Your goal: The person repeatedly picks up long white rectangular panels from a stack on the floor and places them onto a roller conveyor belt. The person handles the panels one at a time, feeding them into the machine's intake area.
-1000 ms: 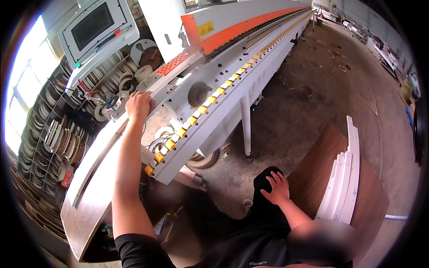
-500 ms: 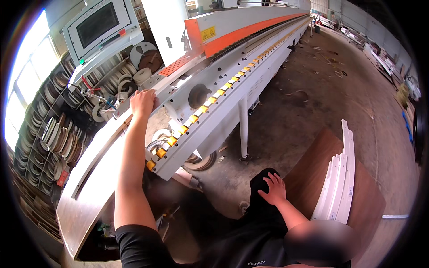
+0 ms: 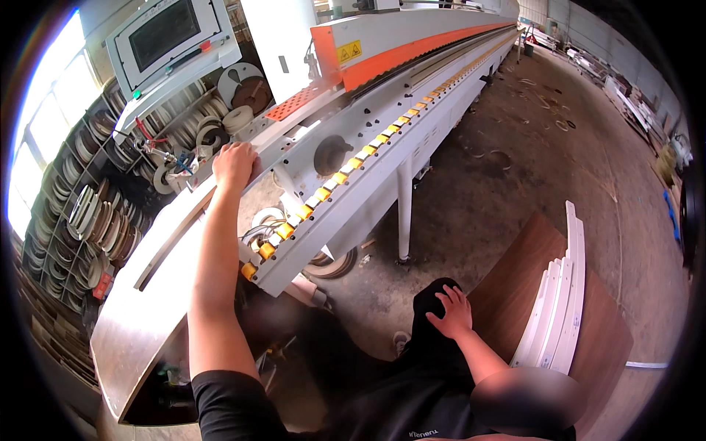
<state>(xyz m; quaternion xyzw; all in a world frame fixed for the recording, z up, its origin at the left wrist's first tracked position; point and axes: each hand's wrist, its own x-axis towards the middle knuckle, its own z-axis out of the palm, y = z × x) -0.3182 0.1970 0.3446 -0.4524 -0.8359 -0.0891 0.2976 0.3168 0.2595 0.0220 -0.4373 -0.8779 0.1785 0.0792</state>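
Observation:
My left hand point(image 3: 234, 166) is curled over a long, narrow grey-brown strip point(image 3: 170, 251) at the near end of a long white and orange machine point(image 3: 329, 65). The strip's near end lies on a pale tabletop point(image 3: 121, 345); my hand and forearm hide part of it. My right hand point(image 3: 453, 312) rests on my dark-clothed knee, fingers spread, with nothing in it.
Yellow rollers point(image 3: 322, 194) line the machine's near rail. A control panel point(image 3: 163, 40) hangs at the upper left, above racks of coiled edging point(image 3: 88, 220). White strips point(image 3: 559, 309) lie on a brown board point(image 3: 507, 275) to my right. A support leg point(image 3: 404, 213) stands ahead.
The strip has slid forward along the tabletop toward the machine, its near end now closer to my left hand. My right hand stays on my knee. The view has shifted slightly.

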